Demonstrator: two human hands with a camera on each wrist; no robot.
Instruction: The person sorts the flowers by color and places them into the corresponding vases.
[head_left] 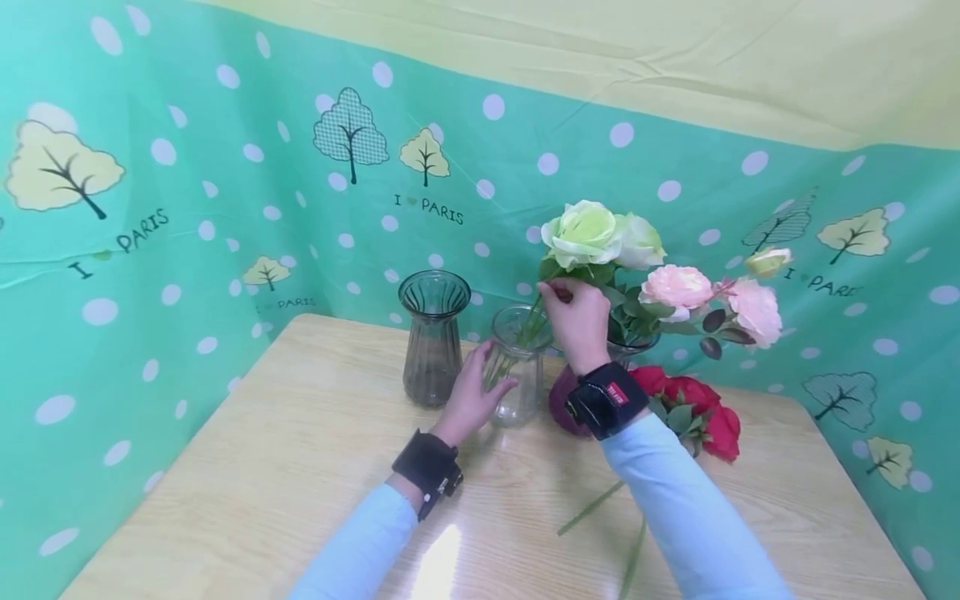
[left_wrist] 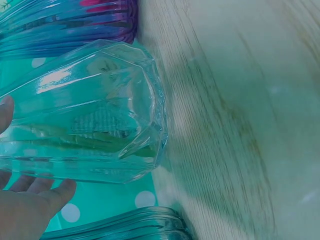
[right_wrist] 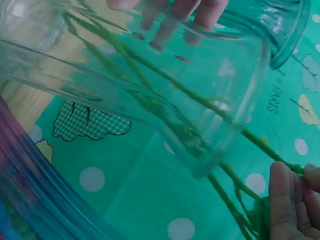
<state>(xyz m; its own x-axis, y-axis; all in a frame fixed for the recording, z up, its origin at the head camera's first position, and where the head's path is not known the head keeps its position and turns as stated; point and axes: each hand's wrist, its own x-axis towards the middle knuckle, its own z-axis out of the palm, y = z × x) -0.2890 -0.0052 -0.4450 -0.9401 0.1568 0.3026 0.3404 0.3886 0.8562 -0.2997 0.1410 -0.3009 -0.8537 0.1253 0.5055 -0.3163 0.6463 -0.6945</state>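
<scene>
L hand (head_left: 474, 393) holds clear vase (head_left: 522, 393), fingers partway round. R hand (head_left: 581, 325) pinches green stem (right_wrist: 265, 144) running thru vase mouth. Gray vase (head_left: 432, 354) nearby.

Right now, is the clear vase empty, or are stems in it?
Not empty: the clear vase has green stems in it, seen through its glass and passing out its mouth.

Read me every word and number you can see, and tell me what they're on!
"I PARIS", with a little heart in the middle: printed several times on the green cloth.
Red label on the right wrist strap: pale writing, too small and blurred to read.
Numbers: none that I can make out.
</scene>
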